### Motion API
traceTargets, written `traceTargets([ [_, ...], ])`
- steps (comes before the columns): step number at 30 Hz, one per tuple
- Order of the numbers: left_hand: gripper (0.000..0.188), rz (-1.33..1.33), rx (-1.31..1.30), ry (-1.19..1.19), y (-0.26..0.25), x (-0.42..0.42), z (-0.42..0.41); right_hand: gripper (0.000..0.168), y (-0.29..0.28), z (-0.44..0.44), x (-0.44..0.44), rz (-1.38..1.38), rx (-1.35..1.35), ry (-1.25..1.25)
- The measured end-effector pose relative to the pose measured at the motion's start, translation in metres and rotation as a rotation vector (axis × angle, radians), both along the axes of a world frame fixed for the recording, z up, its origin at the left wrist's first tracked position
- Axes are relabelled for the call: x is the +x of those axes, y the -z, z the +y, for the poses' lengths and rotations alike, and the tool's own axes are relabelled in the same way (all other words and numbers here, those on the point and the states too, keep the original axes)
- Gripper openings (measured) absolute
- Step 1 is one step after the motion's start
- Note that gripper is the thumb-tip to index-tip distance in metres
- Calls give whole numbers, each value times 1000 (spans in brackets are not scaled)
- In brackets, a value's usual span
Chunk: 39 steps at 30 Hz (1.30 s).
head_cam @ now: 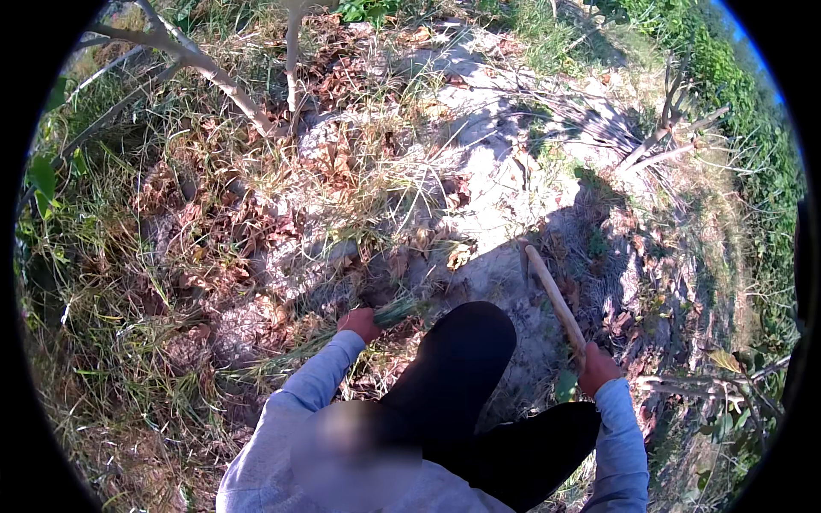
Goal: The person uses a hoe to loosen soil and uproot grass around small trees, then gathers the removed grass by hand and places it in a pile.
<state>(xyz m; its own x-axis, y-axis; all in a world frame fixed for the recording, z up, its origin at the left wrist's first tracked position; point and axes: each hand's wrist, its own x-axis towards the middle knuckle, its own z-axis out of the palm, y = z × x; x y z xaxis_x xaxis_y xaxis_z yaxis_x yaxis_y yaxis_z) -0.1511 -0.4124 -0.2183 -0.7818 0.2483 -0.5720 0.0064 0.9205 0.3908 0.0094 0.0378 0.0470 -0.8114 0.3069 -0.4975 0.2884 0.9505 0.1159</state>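
My left hand [360, 324] is closed around a bunch of green grass [396, 310], low over the ground left of my bent knee. Stems trail out behind the fist toward the lower left. In my right hand [598, 370] is the wooden handle of a hoe [557, 301], gripped near its lower end. The hoe's metal blade [524, 260] points down at the shaded soil, ahead and to the right of my knee; whether it touches the soil I cannot tell.
A forked tree trunk [237, 96] rises at the upper left, with dry brown leaves [333, 160] around it. Cut branches [571, 115] lie at the upper right near a pruned stump [664, 131]. Leafy green growth [763, 147] lines the right side, and twigs [699, 388] jut in below it.
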Motion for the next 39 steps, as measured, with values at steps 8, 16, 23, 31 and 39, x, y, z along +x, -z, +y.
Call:
traceTargets([
  [8,33,142,28,-9,-11,-10,-14,37,-11,-1,-16,-152,55,-58],
  [16,28,173,8,132,-64,-23,7,33,-5,27,-17,24,-34,-134],
  [23,27,176,3,55,-94,-15,28,43,-11,85,13,121,-112,62],
  [31,53,170,-22,-32,-131,10,22,46,44,142,73,227,-119,154],
  [39,45,338,-88,-88,-169,34,2,54,100,169,134,386,-292,306],
])
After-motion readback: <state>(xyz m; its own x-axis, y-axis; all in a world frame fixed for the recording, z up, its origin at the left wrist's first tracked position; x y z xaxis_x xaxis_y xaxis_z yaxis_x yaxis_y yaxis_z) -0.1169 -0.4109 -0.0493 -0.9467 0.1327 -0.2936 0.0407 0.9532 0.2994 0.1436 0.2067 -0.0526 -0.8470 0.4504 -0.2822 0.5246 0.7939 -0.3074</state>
